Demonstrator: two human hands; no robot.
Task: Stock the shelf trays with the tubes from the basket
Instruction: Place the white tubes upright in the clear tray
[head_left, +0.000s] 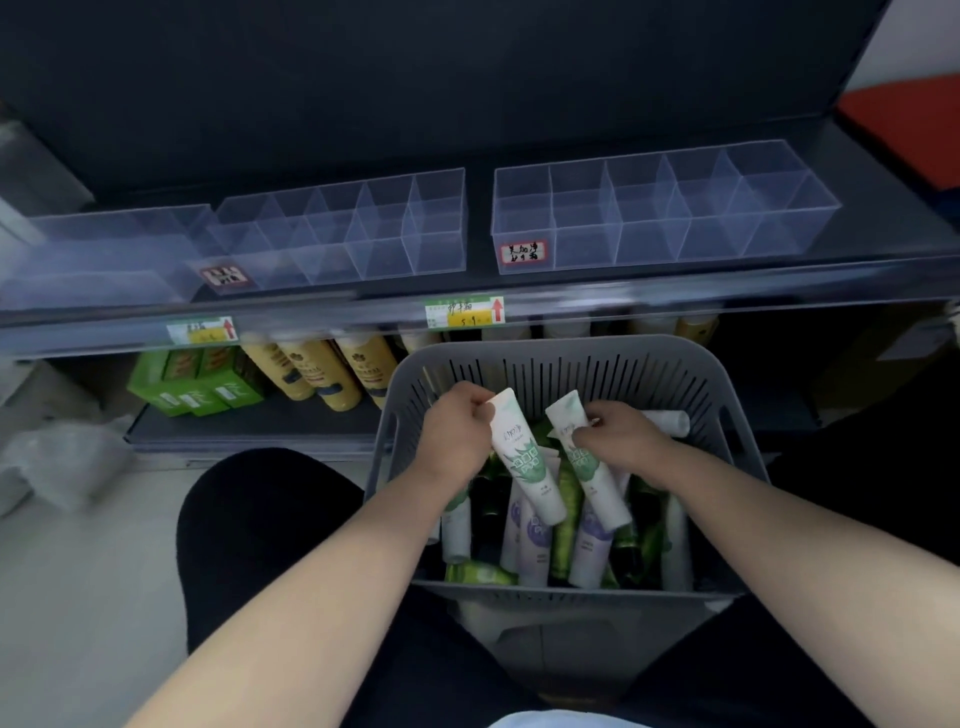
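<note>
A grey slotted basket (550, 358) rests on my lap, filled with several white, green and purple tubes (530, 545). My left hand (457, 431) grips the upper end of a white tube with green leaf print (527, 462). My right hand (621, 436) grips a second white and green tube (592, 478) the same way. Both tubes are raised above the pile, caps pointing down toward me. Two clear divided trays stand on the shelf beyond: a left tray (363, 228) and a right tray (665, 208), their compartments bare.
The shelf's front rail carries price tags (465, 312). Below it stand yellow bottles (317, 369) and green boxes (197, 379). A crumpled plastic bag (57, 462) lies on the floor at left. A red object (909, 124) sits at far right.
</note>
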